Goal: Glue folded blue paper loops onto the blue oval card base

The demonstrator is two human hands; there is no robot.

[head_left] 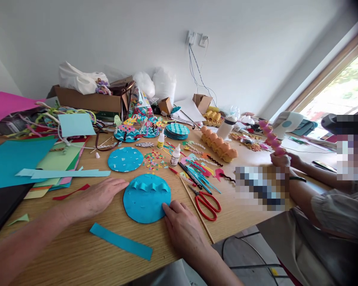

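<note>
A round blue disc (146, 205) lies in front of me on the wooden table, with a row of wavy blue paper loops (149, 186) standing across its upper part. My left hand (103, 195) rests at its upper left edge, fingers stretched out flat. At the lower right, my right hand (181, 228) pinches the rim, thumb on top; its other fingertips are partly hidden. Nearer to me lies a blue paper strip (121, 241). Behind sits a second blue disc (125, 159) dotted with pale paper bits. Red-handled scissors (208, 205) and a wooden stick (197, 208) lie to the right.
Glue bottles (175, 155), confetti (155, 159) and pens (191, 174) lie beyond the disc. Coloured paper sheets (20, 161) cover the left side. An orange egg carton (219, 145) stands further right. Another person's hands (282, 160) hold a pink egg-carton strip (271, 137).
</note>
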